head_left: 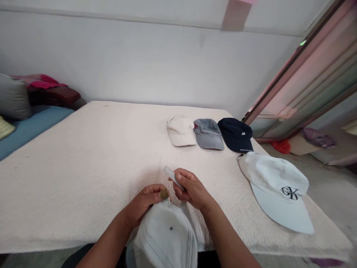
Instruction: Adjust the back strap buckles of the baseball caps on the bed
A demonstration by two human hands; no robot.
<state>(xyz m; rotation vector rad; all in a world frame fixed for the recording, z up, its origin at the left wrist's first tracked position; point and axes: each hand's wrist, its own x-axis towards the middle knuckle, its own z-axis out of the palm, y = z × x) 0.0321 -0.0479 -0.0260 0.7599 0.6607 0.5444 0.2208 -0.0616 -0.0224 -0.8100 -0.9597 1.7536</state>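
A pale cap (165, 238) lies at the near edge of the table, crown toward me. My left hand (146, 203) pinches a small brass buckle at the cap's back. My right hand (189, 190) is closed on the cap's back strap (172, 175), whose free end sticks up and to the left. A white cap with a dark logo (279, 188) lies to the right of my hands. Farther back stand a cream cap (180, 130), a grey cap (208, 134) and a navy cap (236, 134) in a row.
The table is covered with a cream textured cloth (83, 167). A white wall rises behind it. At the left are a blue mattress (30, 124) and cushions. A glass sliding door (312, 85) stands at the right.
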